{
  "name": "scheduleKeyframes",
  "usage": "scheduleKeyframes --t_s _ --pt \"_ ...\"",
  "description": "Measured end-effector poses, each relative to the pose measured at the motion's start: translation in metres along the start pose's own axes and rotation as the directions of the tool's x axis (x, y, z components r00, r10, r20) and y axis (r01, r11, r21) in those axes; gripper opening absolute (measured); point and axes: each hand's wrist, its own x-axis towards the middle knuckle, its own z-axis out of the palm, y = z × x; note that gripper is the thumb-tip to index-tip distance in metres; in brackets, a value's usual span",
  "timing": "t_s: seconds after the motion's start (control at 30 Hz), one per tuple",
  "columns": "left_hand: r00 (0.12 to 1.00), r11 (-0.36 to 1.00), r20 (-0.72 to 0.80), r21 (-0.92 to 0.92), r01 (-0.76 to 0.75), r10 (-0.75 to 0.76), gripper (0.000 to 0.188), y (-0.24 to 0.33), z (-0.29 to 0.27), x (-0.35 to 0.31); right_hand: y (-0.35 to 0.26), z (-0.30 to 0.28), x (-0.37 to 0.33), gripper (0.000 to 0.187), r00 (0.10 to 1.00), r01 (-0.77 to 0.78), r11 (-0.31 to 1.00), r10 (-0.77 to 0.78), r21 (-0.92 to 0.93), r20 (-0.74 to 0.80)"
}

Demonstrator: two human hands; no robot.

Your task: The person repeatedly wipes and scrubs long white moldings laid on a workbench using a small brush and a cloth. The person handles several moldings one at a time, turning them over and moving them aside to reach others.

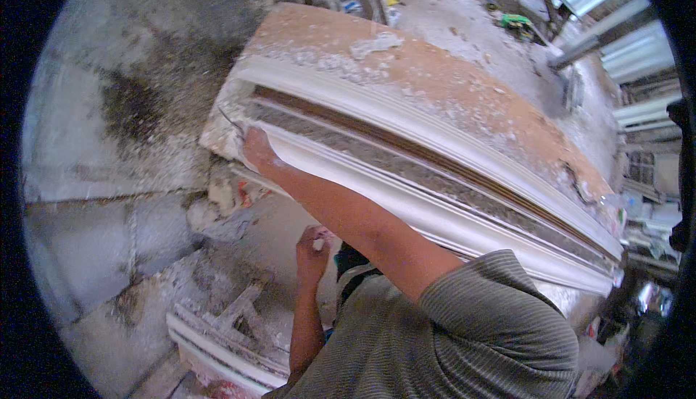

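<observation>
A long white plaster moulding (355, 175) runs from the upper left to the lower right, with a grooved profile and a dark channel along its middle. My right arm stretches across to its left end. There my right hand (257, 150) is closed round a thin, dark tool (228, 117), perhaps a scraper, close to the moulding's corner; blur hides its exact shape. Lower down, near my body, my left hand (314, 247) is curled closed. Something whitish shows at its fingers, too small to name.
The moulding lies on a brown, plaster-strewn board (449, 76). A stained grey wall (109, 109) rises at the left. Another white moulding (225, 359) rests at the lower left. On the dusty floor at the far right lies a green object (516, 23).
</observation>
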Motion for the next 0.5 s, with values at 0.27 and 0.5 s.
scheduleKeyframes --t_s 0.27,0.5 --pt "0.993 0.995 0.099 0.072 -0.069 0.061 0.015 0.028 0.04 0.011 0.136 -0.266 0.004 0.024 0.986 -0.07 0.821 0.142 -0.566 0.083" --pt "0.948 0.959 0.244 0.141 -0.245 0.206 0.019 0.097 0.14 0.002 0.295 -0.53 -0.276 0.026 0.912 -0.405 0.643 0.232 -0.65 -0.339"
